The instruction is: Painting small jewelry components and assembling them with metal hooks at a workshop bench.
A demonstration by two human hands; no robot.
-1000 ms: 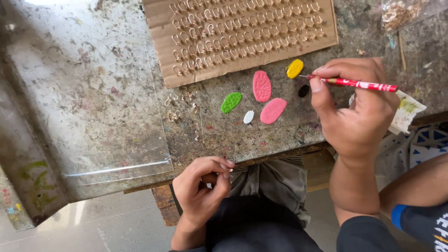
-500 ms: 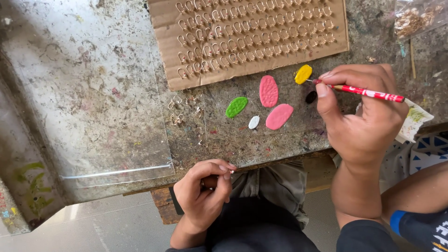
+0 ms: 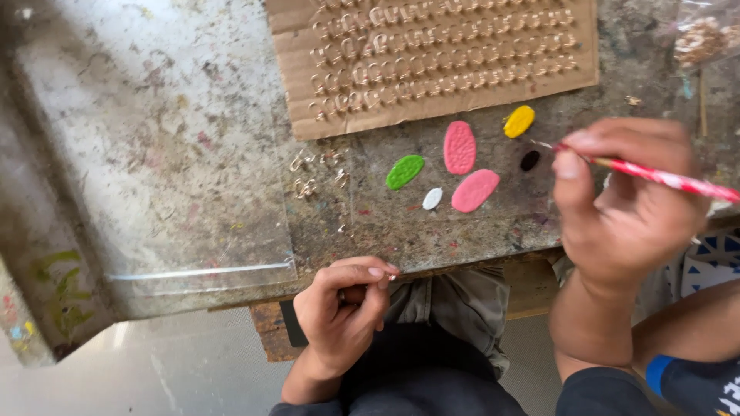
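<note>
My right hand [image 3: 624, 208] grips a thin red-and-white paintbrush [image 3: 663, 177], its tip near a black paint blob [image 3: 529, 160] on the worn tabletop [image 3: 193, 139]. Around it lie a yellow blob [image 3: 519, 121], two pink blobs [image 3: 460, 146] [image 3: 475, 190], a green blob [image 3: 405, 171] and a small white blob [image 3: 432, 199]. My left hand [image 3: 343, 312] is below the table's front edge, fingertips pinched on a tiny piece [image 3: 391, 271] too small to identify. Rows of small golden metal loops sit on a cardboard sheet [image 3: 432, 58] at the back.
A clear plastic sheet [image 3: 154, 192] covers the left part of the table. A few loose golden loops [image 3: 308, 173] lie beside the cardboard. A plastic bag of small pieces [image 3: 705, 38] sits at the top right. My knees are under the table edge.
The view has shifted slightly; my right hand with the brush has stayed by the black paint. My left hand keeps its pinch at the table edge.
</note>
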